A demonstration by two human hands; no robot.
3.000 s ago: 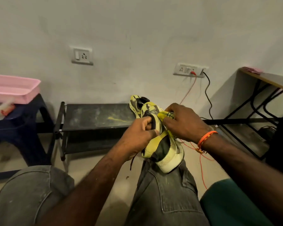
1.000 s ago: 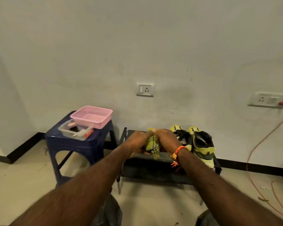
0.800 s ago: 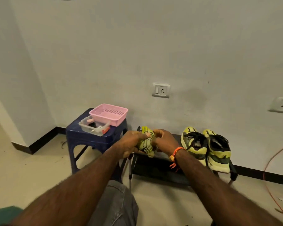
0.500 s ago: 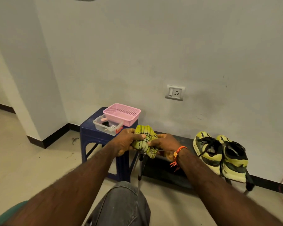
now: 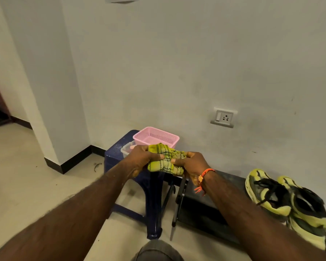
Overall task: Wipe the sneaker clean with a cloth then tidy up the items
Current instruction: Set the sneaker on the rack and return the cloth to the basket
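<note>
Yellow-green checked cloth [image 5: 165, 161] bunched between left hand [image 5: 142, 160] and right hand [image 5: 193, 164], fingers of both curled round it, held in front of pink basket [image 5: 155, 137] on blue plastic stool [image 5: 132, 166]. Pair of yellow-and-black sneakers [image 5: 288, 206] side by side on low black rack [image 5: 211, 206], right of stool. Orange thread bracelet [image 5: 203, 176] on right wrist.

Both forearms are left bare, with no sleeves seen. An orange thread band [image 5: 203, 176], knotted with frayed ends, is worn on the right wrist. Grey trousers [image 5: 156, 251] are worn.
</note>
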